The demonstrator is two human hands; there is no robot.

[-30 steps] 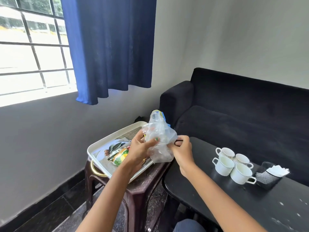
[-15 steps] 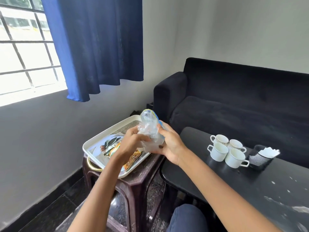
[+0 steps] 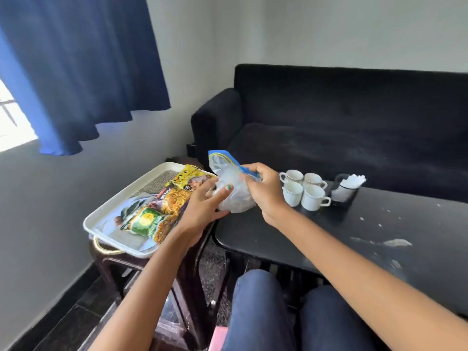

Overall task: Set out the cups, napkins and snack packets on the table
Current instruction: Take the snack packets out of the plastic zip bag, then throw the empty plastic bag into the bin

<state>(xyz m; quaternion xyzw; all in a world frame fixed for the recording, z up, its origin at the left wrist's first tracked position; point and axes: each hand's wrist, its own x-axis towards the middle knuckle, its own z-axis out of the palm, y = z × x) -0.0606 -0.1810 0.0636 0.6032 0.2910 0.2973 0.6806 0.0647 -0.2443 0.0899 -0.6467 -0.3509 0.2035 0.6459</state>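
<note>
- Our left hand's fingers (image 3: 222, 192) curl round the clear bag (image 3: 231, 188); our right hand (image 3: 263, 191) pinches its blue zip edge, likely to open it.
- Cups (image 3: 304, 190) and napkins (image 3: 352, 181) sit on the table (image 3: 329, 239) at three o'clock; snack packets (image 3: 164, 211) wait on the tray (image 3: 114, 211) at nine.
- A second ago the bag hung over the tray; now it has come toward the table.

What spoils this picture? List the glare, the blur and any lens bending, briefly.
Head view: the window at far left is blown out to white; the wide lens bows the blue curtain and the walls; both hands, left and right, on the clear plastic bag look slightly soft; print on the snack packets is hard to read; the black table gives a dull sheen.
</note>
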